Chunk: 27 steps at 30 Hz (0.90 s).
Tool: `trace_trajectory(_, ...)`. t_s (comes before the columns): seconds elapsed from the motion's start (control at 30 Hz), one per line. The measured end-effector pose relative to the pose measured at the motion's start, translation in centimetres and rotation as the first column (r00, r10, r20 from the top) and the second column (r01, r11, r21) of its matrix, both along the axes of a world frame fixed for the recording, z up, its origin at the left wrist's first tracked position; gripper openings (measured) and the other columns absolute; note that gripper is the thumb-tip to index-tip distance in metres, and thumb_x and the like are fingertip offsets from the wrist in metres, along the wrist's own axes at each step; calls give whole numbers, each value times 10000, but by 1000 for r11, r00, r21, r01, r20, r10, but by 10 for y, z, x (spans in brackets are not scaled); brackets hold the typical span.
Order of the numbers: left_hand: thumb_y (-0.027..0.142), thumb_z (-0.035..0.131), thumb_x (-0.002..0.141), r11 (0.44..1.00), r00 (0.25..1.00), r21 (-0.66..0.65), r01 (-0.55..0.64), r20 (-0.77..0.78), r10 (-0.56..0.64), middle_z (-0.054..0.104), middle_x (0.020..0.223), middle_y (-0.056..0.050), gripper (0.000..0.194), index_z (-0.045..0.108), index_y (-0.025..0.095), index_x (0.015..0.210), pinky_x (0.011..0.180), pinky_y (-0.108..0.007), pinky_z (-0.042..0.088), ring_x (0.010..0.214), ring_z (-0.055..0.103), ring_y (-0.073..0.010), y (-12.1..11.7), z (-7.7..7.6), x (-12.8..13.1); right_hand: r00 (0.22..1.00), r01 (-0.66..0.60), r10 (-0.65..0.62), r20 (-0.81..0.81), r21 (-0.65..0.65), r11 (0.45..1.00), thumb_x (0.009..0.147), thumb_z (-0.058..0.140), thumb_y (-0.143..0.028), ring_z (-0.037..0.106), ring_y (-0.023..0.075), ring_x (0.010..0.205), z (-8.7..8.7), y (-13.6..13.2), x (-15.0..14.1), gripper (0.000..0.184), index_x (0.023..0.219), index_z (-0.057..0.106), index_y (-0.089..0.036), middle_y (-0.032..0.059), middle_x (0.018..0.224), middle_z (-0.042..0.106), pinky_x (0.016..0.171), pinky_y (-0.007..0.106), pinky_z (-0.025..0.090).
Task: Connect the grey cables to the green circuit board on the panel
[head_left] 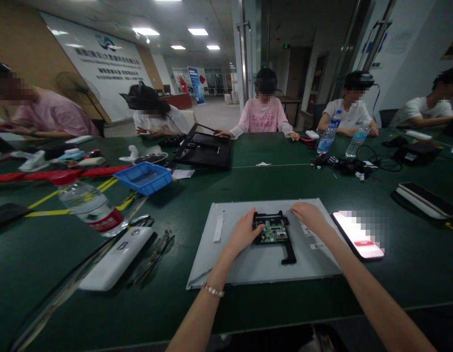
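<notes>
A flat grey-white panel (237,266), resembling the back of a display screen, lies on the table in front of me. On it sits a black plastic bracket (290,253) that frames a green circuit board (272,234). My left hand (243,234) grips the bracket's left edge, its thumb over the side of the board. Just beyond the bracket's upper right corner is my right hand (309,217), fingers drawn together; whatever is between them is too small to make out. A white strip (218,227) is on the panel's left part.
Right of the panel lies a lit phone (358,237). To the left are a white power bank (118,259), glasses (153,259), a tilted water bottle (94,205) and a blue tray (145,178). Across the table, a person touches a black monitor housing (206,149); several others sit around.
</notes>
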<state>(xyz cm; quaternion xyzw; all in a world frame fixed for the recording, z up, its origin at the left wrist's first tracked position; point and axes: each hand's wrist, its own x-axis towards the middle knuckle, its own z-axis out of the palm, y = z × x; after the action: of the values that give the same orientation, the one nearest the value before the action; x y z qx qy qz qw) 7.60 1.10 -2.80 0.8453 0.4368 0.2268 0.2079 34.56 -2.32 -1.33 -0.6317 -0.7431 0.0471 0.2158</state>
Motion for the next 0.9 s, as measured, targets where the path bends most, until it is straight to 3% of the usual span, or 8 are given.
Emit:
trace_trajectory(0.23, 354, 539, 843, 1000, 1000, 18, 6, -7, -5, 495, 1313, -156, 591, 342, 111, 1344, 1013, -405, 370, 1198, 478, -264, 0, 0, 1, 990, -57, 52, 129, 37, 998, 923, 411, -227, 593, 202, 994, 17, 16, -57, 277, 1052, 654, -198, 78, 1038, 676, 850, 281, 418)
trace_trajectory(0.4, 328, 551, 834, 1000, 1000, 27, 8, -1, -8, 504, 1304, -154, 577, 354, 125, 1337, 1006, -406, 376, 1187, 491, -263, -1, 1, 2, 965, -122, 119, 234, -1, 993, 921, 409, -207, 594, 213, 949, 22, 24, -88, 270, 976, 672, -174, 102, 958, 682, 822, 283, 415)
trace_trajectory(0.63, 328, 538, 839, 999, 1000, 53, 3, -28, -1, 494, 1313, -161, 568, 352, 132, 1338, 1007, -414, 373, 1198, 481, -271, -2, 0, 3, 951, -175, 181, 251, -46, 983, 910, 424, -181, 589, 209, 933, 17, 24, -96, 245, 947, 666, -176, 91, 944, 671, 806, 285, 420)
trace_trajectory(0.9, 314, 528, 856, 996, 999, 81, 31, -43, -28, 527, 1264, -151, 495, 397, 128, 1295, 992, -398, 382, 1160, 501, -268, -4, 3, 3, 963, -161, 166, 212, -43, 986, 910, 409, -178, 592, 205, 959, 13, 24, -98, 261, 981, 660, -173, 96, 977, 668, 825, 267, 419)
